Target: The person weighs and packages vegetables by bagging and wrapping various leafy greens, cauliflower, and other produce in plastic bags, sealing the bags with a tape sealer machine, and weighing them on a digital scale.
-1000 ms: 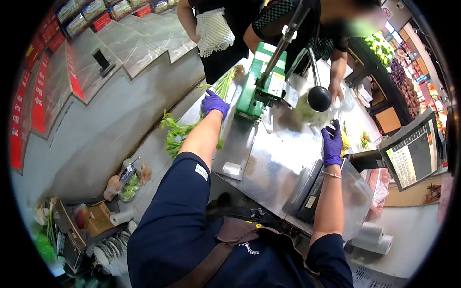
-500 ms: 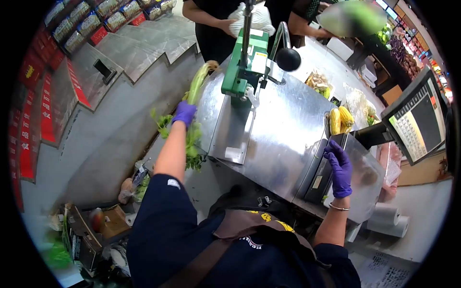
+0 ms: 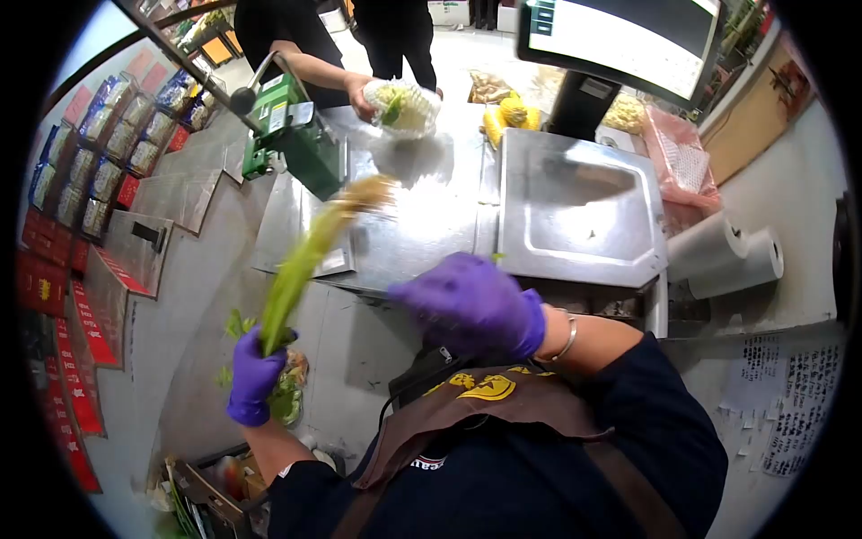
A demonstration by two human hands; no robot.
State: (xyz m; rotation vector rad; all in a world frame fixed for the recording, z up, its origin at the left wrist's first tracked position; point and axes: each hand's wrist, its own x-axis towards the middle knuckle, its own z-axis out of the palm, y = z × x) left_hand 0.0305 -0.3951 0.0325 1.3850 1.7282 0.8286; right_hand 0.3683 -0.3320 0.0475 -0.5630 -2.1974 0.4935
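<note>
Head view: left hand grips long, leafy celery.

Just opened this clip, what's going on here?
The person's purple-gloved left hand grips a long bunch of green celery, root end towards the shiny grey metal counter. The purple-gloved right hand, blurred, is near the counter's edge. Opposite, another person's bare hand holds a white, net-wrapped vegetable.

Two gloved hands, one celery bunch, two rolls
</note>
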